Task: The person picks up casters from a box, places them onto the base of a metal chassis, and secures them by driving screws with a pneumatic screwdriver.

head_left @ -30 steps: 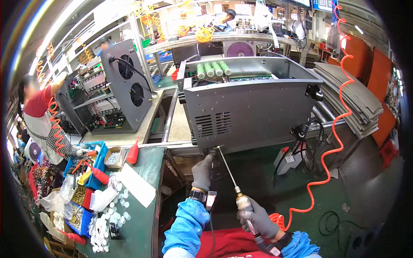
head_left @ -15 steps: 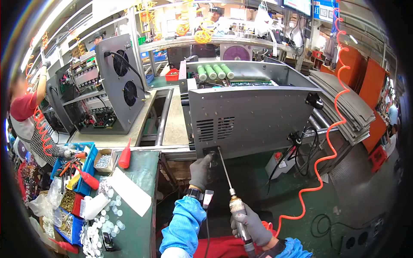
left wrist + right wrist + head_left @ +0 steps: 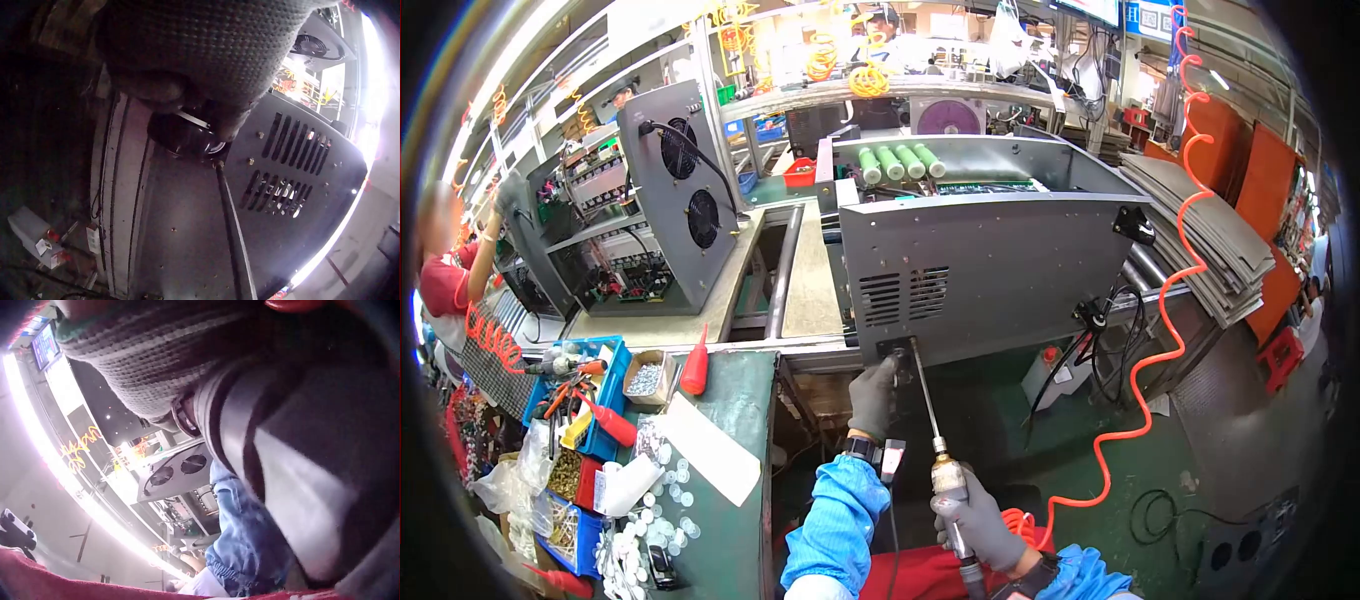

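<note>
A large grey metal housing (image 3: 1000, 270) stands on the frame, its slotted side panel facing me. At its lower left corner my gloved left hand (image 3: 870, 402) pinches a glossy black rounded part (image 3: 178, 134) against the panel. My right hand (image 3: 988, 525) is wrapped round a power screwdriver (image 3: 949, 478) that points up and forward. Its long thin bit (image 3: 232, 222) meets a screw head right beside the black part. In the right wrist view the screwdriver's body (image 3: 300, 481) fills much of the picture, under the grey glove.
A coiled orange air hose (image 3: 1135, 390) hangs at the right. On the left, a green bench (image 3: 735, 385) bears white plastic caps, a blue bin (image 3: 612, 355) and red bottles. An upright housing with two fans (image 3: 685, 180) stands behind; another person (image 3: 455, 285) works beside it.
Both hands keep their holds at the panel's lower corner, and the bit stays by the same spot. The head view has shifted slightly. The person on the left has moved an arm.
</note>
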The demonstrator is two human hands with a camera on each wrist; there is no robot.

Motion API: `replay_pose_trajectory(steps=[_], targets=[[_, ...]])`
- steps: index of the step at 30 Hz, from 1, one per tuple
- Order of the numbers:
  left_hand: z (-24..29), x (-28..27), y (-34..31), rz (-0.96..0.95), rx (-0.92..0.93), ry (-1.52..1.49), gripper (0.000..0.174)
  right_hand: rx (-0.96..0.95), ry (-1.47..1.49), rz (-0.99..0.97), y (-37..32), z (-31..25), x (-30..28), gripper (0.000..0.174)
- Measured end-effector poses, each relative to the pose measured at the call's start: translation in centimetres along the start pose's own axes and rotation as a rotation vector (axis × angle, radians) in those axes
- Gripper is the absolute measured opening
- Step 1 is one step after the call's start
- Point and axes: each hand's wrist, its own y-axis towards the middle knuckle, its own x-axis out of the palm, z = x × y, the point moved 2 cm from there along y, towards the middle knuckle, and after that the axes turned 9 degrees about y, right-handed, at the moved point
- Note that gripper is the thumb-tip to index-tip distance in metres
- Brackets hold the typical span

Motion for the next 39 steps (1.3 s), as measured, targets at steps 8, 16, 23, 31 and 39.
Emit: replay_pose_trajectory(steps=[8,16,23,31,39], targets=[[-2.8,-1.6,-1.4,-0.127,-0.115,-0.372,0.024,0.010,-0.219,-0.075,-2.7,0.9,-3.4,0.074],[-6.6,-5.3,-6.1,-0.464,-0.347,-0.691,0.021,0.098,-0.419,-0.134,-6.6,0.9,-6.0,0.078],[-5.9,-5.0,-9.2,-0.337,-0.426,-0.597,0.031,0.117,-0.548,-0.186,-6.5,4.2,-10.0,0.095],[-6.1,-5.5,-9.5,-0.345,-0.436,-0.725,0.030,0.126,-0.616,-0.149,-7.3,4.2,-10.8,0.100],[-5.0,-4.9,-10.4,-0.419,-0.397,-0.484,0.038,0.091,-0.645,-0.176,-8.2,3.4,-10.0,0.101]])
